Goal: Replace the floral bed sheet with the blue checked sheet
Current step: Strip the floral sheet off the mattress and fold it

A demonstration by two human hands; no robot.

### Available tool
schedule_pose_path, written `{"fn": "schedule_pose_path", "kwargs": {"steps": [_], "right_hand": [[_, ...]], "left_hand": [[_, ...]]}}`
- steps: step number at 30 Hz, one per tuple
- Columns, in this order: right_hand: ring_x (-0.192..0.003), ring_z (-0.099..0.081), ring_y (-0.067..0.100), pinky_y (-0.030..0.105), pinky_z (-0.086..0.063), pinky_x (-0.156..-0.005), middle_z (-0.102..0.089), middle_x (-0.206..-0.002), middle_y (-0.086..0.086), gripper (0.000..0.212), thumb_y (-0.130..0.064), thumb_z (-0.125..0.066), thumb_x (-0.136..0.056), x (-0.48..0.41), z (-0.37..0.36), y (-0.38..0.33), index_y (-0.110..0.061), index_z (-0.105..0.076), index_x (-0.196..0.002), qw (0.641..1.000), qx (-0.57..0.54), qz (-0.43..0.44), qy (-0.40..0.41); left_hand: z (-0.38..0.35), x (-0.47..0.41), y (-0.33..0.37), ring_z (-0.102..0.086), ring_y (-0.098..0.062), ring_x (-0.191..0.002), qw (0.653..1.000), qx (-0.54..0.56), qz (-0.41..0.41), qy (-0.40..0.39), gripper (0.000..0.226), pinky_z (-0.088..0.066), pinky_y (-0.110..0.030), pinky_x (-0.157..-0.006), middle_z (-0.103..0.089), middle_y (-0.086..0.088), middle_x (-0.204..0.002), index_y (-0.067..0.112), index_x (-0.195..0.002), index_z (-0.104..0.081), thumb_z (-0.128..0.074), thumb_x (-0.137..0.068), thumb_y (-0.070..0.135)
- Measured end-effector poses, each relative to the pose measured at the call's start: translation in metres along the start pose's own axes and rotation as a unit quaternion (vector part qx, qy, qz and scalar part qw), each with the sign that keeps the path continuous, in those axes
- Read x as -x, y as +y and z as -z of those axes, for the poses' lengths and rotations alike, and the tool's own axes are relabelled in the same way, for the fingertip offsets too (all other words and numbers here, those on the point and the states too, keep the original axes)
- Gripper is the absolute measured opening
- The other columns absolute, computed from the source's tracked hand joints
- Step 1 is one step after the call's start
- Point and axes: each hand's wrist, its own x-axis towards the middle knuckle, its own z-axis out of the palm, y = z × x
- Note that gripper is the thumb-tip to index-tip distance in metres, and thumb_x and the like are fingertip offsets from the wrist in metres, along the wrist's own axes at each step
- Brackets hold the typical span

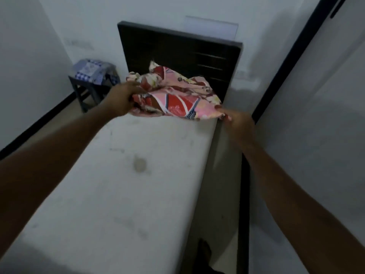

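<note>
Head view: the floral sheet [173, 95] is bunched at the head end of the bare mattress [138, 184]. The left hand [122, 99] grips its left side and the right hand [239, 123] pinches its right corner. Stripping looks nearly finished. The next move is to lift it clear, then fetch the blue checked sheet [90, 71] from the stool [78, 91].

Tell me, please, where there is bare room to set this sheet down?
The mattress is bare from the floral sheet to its near end. By the headboard it is crowded: left hand and right hand hold the sheet. The stool carries the blue checked sheet.
</note>
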Motion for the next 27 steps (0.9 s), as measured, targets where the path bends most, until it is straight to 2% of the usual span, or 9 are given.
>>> {"fn": "schedule_pose_path", "kwargs": {"steps": [2, 4, 8, 12, 14, 17, 21, 25, 27], "right_hand": [[-0.086, -0.072, 0.038, 0.037, -0.055, -0.073, -0.076, -0.1, 0.016, 0.029, -0.015, -0.063, -0.087, 0.067, -0.037, -0.004, -0.017, -0.077, -0.112, 0.997, 0.002, -0.042, -0.071], [-0.095, -0.07, 0.04, 0.039, -0.053, -0.081, -0.074, -0.107, 0.02, 0.026, -0.005, -0.069, -0.088, 0.127, -0.065, -0.006, -0.013, -0.077, -0.112, 0.975, -0.009, -0.092, -0.2], [-0.111, -0.064, 0.026, 0.029, -0.045, -0.085, -0.071, -0.119, 0.009, 0.026, -0.014, -0.069, -0.091, 0.213, -0.088, -0.008, -0.015, -0.075, -0.117, 0.862, -0.041, -0.129, -0.488], [-0.105, -0.065, 0.022, 0.036, -0.049, -0.093, -0.072, -0.111, 0.004, 0.025, -0.016, -0.069, -0.091, 0.238, -0.094, -0.008, -0.019, -0.075, -0.115, 0.782, -0.067, -0.144, -0.603], [-0.106, -0.064, 0.021, 0.036, -0.048, -0.095, -0.071, -0.113, 0.004, 0.025, -0.016, -0.068, -0.092, 0.229, -0.098, -0.005, -0.018, -0.074, -0.117, 0.778, -0.07, -0.165, -0.601], [-0.106, -0.062, 0.02, 0.033, -0.048, -0.094, -0.069, -0.115, 0.001, 0.027, -0.018, -0.067, -0.093, 0.194, -0.113, 0.005, -0.019, -0.072, -0.12, 0.812, -0.06, -0.193, -0.547], [-0.099, -0.067, 0.024, 0.037, -0.053, -0.09, -0.073, -0.106, 0.004, 0.02, -0.023, -0.072, -0.089, 0.124, -0.153, 0.027, -0.019, -0.076, -0.108, 0.86, -0.093, -0.267, -0.425], [-0.08, -0.066, 0.023, 0.032, -0.047, -0.068, -0.069, -0.079, 0.002, 0.009, -0.029, -0.078, -0.077, 0.03, -0.226, 0.065, -0.023, -0.073, -0.076, 0.885, -0.111, -0.318, -0.322], [-0.082, -0.068, 0.023, 0.035, -0.052, -0.073, -0.069, -0.079, 0.001, 0.008, -0.028, -0.08, -0.073, -0.019, -0.263, 0.084, -0.024, -0.074, -0.076, 0.889, -0.122, -0.339, -0.283]], "left_hand": [[-0.041, 0.054, -0.018, -0.059, -0.03, -0.117, 0.994, 0.023, 0.029, -0.107, 0.042, -0.046, -0.039, -0.101, -0.063, -0.015, -0.129, 0.018, -0.129, -0.065, -0.073, -0.088, 0.017], [-0.078, 0.11, -0.028, -0.06, -0.034, -0.114, 0.971, -0.009, 0.06, -0.231, 0.039, -0.046, -0.037, -0.096, -0.064, -0.016, -0.126, 0.018, -0.131, -0.065, -0.068, -0.092, 0.018], [-0.129, 0.205, -0.042, -0.066, -0.024, -0.087, 0.883, -0.012, 0.166, -0.44, 0.021, -0.048, -0.02, -0.069, -0.073, -0.015, -0.103, 0.006, -0.1, -0.072, -0.057, -0.085, 0.006], [-0.153, 0.241, -0.053, -0.059, -0.023, -0.083, 0.851, 0.014, 0.192, -0.488, 0.017, -0.049, -0.032, -0.072, -0.068, -0.012, -0.094, 0.012, -0.089, -0.063, -0.051, -0.081, 0.003], [-0.159, 0.234, -0.057, -0.058, -0.021, -0.086, 0.855, 0.035, 0.192, -0.481, 0.022, -0.047, -0.029, -0.072, -0.064, -0.006, -0.093, 0.014, -0.094, -0.065, -0.05, -0.084, 0.002], [-0.167, 0.199, -0.072, -0.058, -0.016, -0.086, 0.87, 0.059, 0.198, -0.448, 0.028, -0.044, -0.022, -0.07, -0.067, -0.006, -0.101, 0.01, -0.108, -0.07, -0.05, -0.089, 0.003], [-0.171, 0.125, -0.096, -0.059, -0.02, -0.098, 0.917, 0.071, 0.224, -0.323, 0.026, -0.043, -0.033, -0.091, -0.07, -0.003, -0.105, 0.017, -0.105, -0.075, -0.057, -0.089, 0.008], [-0.189, 0.03, -0.135, -0.062, -0.028, -0.102, 0.946, 0.038, 0.259, -0.194, 0.022, -0.044, -0.034, -0.083, -0.07, -0.003, -0.101, 0.028, -0.098, -0.075, -0.063, -0.08, 0.023], [-0.208, -0.017, -0.162, -0.062, -0.035, -0.102, 0.951, 0.013, 0.265, -0.157, 0.025, -0.047, -0.037, -0.082, -0.071, -0.011, -0.105, 0.02, -0.101, -0.072, -0.063, -0.079, 0.026]]}}
